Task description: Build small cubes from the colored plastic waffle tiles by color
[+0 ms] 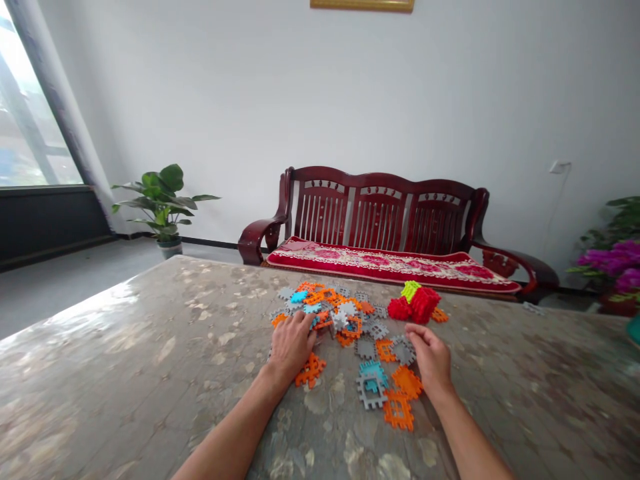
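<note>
A white-walled room stood around a broad table (200, 373) with a floral, glossy covering, and on it, taken here as the centre of a clock with twelve toward the far wall, lay a heap of toothed plastic pieces (325, 295) in orange, grey and blue. At about seven o'clock on the heap's edge, the left hand (291, 343) reached in palm down, its fingers bent over the pieces; whether they gripped anything could not be told. An orange piece (310, 370) lay by that wrist, near six. At four o'clock the right hand (433, 357) had its thumb and fingertips drawn close together, next to a grey piece (403, 350); whether something thin was pinched between them could not be made out. At five o'clock a looser cluster trailed off: an orange solid square (407, 382), an orange window-like frame (399, 410) and a grey frame (371, 391) partly over a blue piece (374, 372). At three o'clock sat a bunch of red pieces (425, 305) with a yellow-green piece (411, 290) beside it. Farther out, toward twelve to one, stood a dark wooden bench (377, 200) bearing a red floral cover (380, 260). A potted plant (167, 200) stood at ten, a window (40, 120) beyond it, and purple flowers (613, 263) toward three.
</note>
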Tool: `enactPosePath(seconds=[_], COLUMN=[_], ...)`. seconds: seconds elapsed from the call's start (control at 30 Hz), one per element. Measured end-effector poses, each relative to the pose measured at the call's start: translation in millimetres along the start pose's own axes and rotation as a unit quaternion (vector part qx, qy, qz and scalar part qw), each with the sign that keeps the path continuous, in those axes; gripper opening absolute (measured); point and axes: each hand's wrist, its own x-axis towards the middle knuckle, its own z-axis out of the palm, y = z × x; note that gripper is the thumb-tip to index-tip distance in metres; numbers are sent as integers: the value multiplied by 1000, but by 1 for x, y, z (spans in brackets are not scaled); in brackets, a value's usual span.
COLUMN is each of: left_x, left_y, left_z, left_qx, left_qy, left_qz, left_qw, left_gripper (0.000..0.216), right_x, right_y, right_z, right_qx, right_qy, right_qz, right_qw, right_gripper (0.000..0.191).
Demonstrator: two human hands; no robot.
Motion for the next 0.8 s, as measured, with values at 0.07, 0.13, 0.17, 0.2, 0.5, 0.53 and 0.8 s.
enactPosePath(seconds=[0.07,0.13,0.17,0.2,0.5,0.53,0.8], left_x=[1,2,3,3,3,3,10], left_y=[0,0,-1,-1,-4,-5,-4], left_z=[0,0,0,-1,-6,-7,-19], left_qx=[-1,2,5,8,-17,-24,-54], left_qy=[2,6,8,10,57,67,100], left_qz=[-7,-12,-13,-13,-33,-34,-28], left_qw=[1000,1000,1000,1000,998,997,993], left_gripper=[30,27,26,24,19,19,19], right_x=[4,6,6,7,11,11,12], right_y=[6,12,15,17,22,22,22], right_z=[-4,-6,-6,-6,-1,0,2], right_qx=[41,57,58,56,24,20,23], right_qy=[17,23,22,21,16,16,23], right_qz=[35,52,54,54,52,53,58], right_qw=[998,997,997,997,998,998,998], right_gripper=[33,33,33,33,32,32,32])
